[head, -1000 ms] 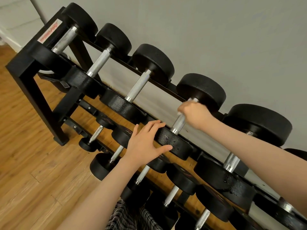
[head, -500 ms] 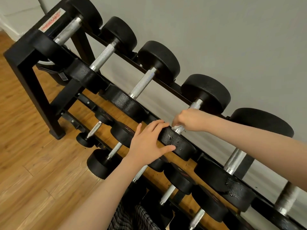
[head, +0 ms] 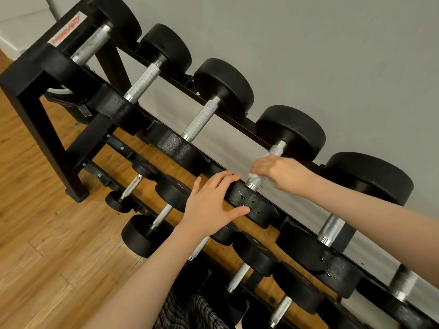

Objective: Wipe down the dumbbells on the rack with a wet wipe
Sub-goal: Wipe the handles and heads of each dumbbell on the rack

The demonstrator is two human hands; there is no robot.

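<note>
- The right hand (head: 282,173) has its fingers curled round the knurled steel handle (head: 266,167) of the fourth dumbbell on the top tier, with a white wet wipe (head: 255,175) bunched between the fingers and the metal; only small edges of the wipe show below and above the fist.
- The left hand (head: 211,207) lies flat with its fingers straight and slightly spread over the near head (head: 251,205) of that same dumbbell, thumb along the head's lower side, steadying it; it holds nothing.
- That near head shows a few shiny droplets, and so does the near head (head: 332,264) of the next dumbbell to the right, which suggests both have met the wipe already.
- The dumbbells further left on the top tier, such as the third one (head: 202,117), look dry and matte, so I judge them not yet wiped, though I cannot be sure.
- The smaller dumbbells on the lower tier (head: 152,224) show no wetness either.
- The black rack (head: 35,96) stands on a wooden floor (head: 47,257) against a grey wall (head: 332,55).
- By my reading the job is in its early-to-middle part: one handle is under the wipe, with most of the rack left.
</note>
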